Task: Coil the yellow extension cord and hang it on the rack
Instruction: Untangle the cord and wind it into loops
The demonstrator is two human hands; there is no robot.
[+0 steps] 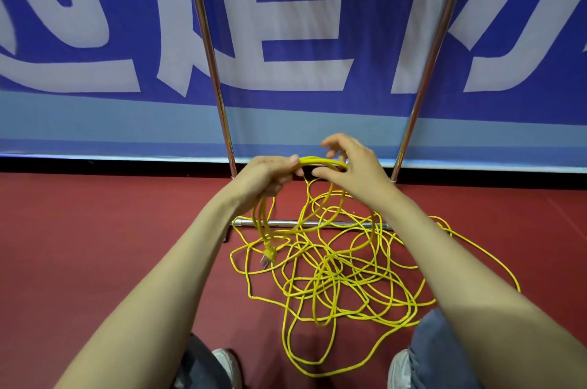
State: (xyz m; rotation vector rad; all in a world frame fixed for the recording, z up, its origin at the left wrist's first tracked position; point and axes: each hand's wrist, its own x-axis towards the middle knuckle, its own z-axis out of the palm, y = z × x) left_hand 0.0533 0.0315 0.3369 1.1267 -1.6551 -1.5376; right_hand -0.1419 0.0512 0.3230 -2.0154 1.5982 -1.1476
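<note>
A long yellow extension cord (336,274) lies in a loose tangle on the red floor. My left hand (265,177) grips a few coiled loops of it at their top, and the loops hang down with the yellow plug (269,254) dangling at the bottom. My right hand (351,167) holds the same bundle just to the right, thumb under the strands and fingers curved over them. The chrome rack (211,51) stands right behind the hands, its two uprights rising out of view; its top bar is not visible.
The rack's low chrome base bar (286,223) lies across the floor under the hanging loops. A blue and white banner (301,39) covers the wall behind. My knees and grey shoes (227,365) frame the tangle at the bottom edge.
</note>
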